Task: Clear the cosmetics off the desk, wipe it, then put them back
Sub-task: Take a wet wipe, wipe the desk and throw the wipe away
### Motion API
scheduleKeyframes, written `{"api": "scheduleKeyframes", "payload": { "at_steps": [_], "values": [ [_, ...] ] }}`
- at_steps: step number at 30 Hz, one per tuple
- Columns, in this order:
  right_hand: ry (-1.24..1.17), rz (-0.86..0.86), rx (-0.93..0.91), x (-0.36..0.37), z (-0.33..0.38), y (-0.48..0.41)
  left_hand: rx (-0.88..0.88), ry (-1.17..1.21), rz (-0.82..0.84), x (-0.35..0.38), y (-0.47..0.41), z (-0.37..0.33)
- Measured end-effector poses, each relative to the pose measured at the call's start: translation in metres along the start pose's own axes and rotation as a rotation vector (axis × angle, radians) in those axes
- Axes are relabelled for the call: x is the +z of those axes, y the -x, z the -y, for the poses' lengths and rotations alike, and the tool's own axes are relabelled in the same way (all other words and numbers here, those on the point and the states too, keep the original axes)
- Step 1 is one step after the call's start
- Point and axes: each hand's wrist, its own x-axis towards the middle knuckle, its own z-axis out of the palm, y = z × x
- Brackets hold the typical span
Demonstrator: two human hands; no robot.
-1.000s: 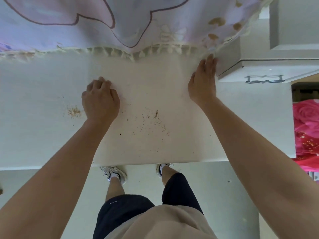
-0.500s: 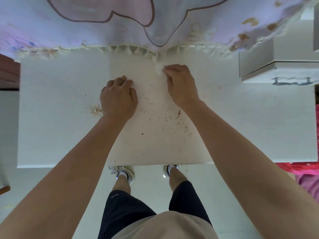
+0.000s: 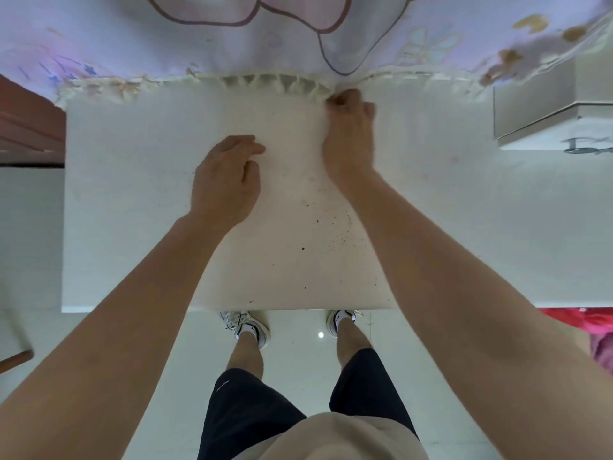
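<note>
No cosmetics show on the white desk (image 3: pixel 132 227). Brown specks (image 3: pixel 338 234) are scattered over its middle, near my right forearm. My left hand (image 3: pixel 225 180) rests on the desk top with its fingers loosely bent and nothing in it. My right hand (image 3: pixel 348 134) is at the desk's far edge. Its fingers are curled in at the fringed hem (image 3: pixel 265 83) of the lilac printed curtain (image 3: pixel 298 38), and the hem bunches toward the fingertips. What lies under those fingers is hidden.
A white cabinet (image 3: pixel 537 121) with a metal handle stands on the desk's far right. Brown wooden furniture (image 3: pixel 30 127) adjoins the left end. Pink-red fabric (image 3: pixel 590 327) lies at the right, below the desk edge. My feet stand on the pale floor under the near edge.
My right hand slid left along the far edge, from the cabinet corner to the middle, and its straight fingers curled at the curtain hem. My left hand loosened from a fist.
</note>
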Motion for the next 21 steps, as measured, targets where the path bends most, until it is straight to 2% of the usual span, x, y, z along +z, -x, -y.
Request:
{"api": "scheduleKeyframes", "payload": {
  "at_steps": [3,5,7,9,10,12,16,21],
  "values": [
    [-0.078,0.089,-0.237,0.017,0.038,0.019,0.002,-0.116,-0.089,-0.022,0.009,0.024],
    [-0.191,0.097,-0.261,0.014,0.033,0.022,-0.033,-0.177,-0.101,-0.036,0.015,0.044],
    [-0.249,-0.033,-0.111,0.005,0.017,0.019,-0.067,-0.243,-0.107,-0.048,0.02,0.064],
    [-0.262,-0.167,0.14,-0.004,-0.002,0.014,-0.123,-0.298,-0.124,-0.057,0.022,0.085],
    [-0.234,-0.19,0.23,-0.005,-0.008,0.012,-0.166,-0.317,-0.126,-0.06,0.024,0.094],
    [-0.124,-0.158,0.295,-0.003,-0.005,0.007,-0.248,-0.325,-0.105,-0.063,0.028,0.107],
    [0.0,-0.05,0.203,0.019,0.049,-0.004,-0.23,-0.359,-0.011,-0.056,0.039,0.122],
    [-0.024,0.168,-0.224,0.049,0.138,0.01,-0.254,-0.346,-0.016,-0.056,0.035,0.126]
  ]
}}
